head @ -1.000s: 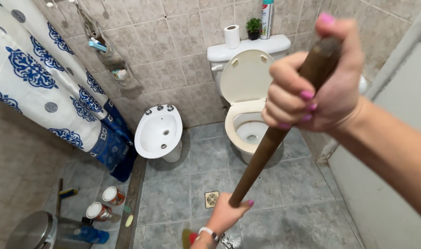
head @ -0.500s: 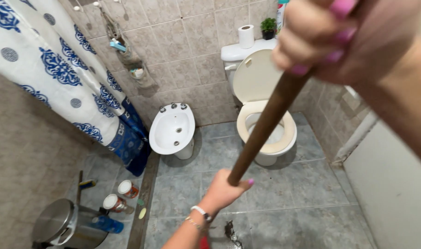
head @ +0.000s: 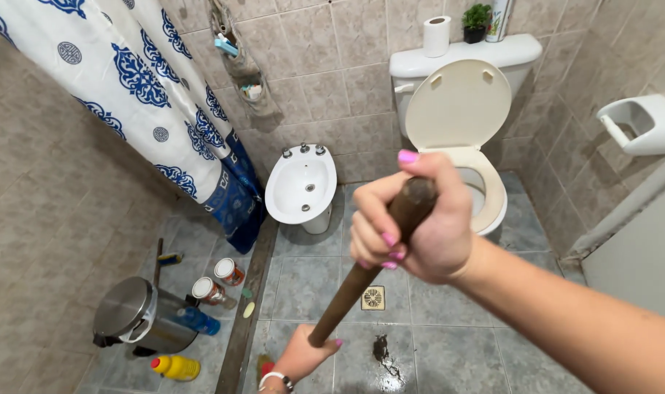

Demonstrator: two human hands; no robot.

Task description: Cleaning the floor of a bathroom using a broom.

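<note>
Head view: right hand (head: 413, 219) clamped around the top end of the brown wooden handle (head: 362, 273); left hand (head: 303, 356) gripping it lower down. Handle slants down in front of the toilet (head: 460, 124), beside the floor drain (head: 373, 298), with a dark dirt patch (head: 382, 350) just below the drain.

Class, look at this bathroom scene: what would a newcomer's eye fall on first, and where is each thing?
The right hand with pink nails grips the top of a long brown wooden handle at centre, while the left hand holds it lower down near the bottom edge. Behind stand a white toilet with raised lid and a white bidet, with a blue-patterned white shower curtain at upper left.
</note>
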